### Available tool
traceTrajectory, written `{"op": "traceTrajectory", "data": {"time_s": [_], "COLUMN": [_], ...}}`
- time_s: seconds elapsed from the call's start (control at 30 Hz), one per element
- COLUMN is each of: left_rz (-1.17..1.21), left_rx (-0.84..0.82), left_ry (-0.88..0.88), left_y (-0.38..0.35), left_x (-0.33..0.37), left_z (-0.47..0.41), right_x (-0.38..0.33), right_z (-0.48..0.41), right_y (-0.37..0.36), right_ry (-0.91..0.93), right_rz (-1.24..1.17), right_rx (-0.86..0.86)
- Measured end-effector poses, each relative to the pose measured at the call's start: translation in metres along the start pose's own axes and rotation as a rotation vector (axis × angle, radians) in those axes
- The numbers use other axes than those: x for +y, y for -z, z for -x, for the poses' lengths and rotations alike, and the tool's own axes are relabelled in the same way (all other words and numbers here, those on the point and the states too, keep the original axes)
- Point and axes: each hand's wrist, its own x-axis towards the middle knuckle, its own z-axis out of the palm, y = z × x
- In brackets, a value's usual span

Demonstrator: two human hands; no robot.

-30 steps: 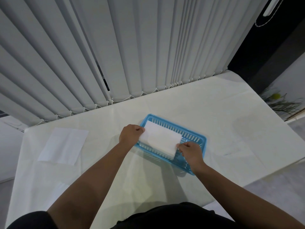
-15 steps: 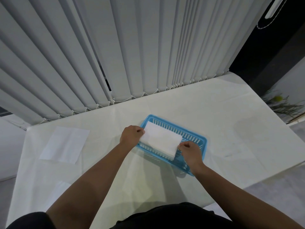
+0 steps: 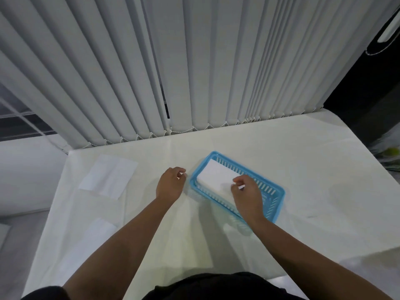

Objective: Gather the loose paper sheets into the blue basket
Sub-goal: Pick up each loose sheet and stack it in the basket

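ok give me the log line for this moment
left hand: beside blue basket, holds nothing | right hand: pinches paper stack in basket | pending: loose sheet and second sheet on table

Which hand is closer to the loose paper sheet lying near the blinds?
Left. The left hand hangs beside the basket, toward the sheet; the right hand pinches the paper inside the basket, farther off.

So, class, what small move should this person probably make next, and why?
Probably reach the left hand leftward to the sheet lying on the table. A stack already sits in the basket, with the right hand at its end, while the left hand hangs beside the basket holding nothing, nearest that loose sheet.
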Motion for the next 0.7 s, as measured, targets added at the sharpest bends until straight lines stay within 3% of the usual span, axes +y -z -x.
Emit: {"op": "traceTrajectory", "data": {"time_s": [0.33,0.7], "left_rz": [-0.032,-0.153], "left_rx": [0.171,0.289], "left_ry": [0.236,0.562], "left_y": [0.074,0.139], "left_x": [-0.104,-0.23], "left_z": [0.075,0.173], "right_x": [-0.052,-0.09], "right_z": [0.041,0.099], "right_y": [-0.102,-0.239], "right_ry": [0.271,0.581], "right_rz": [0.167,0.569], "right_rx": [-0.43,-0.803]}}
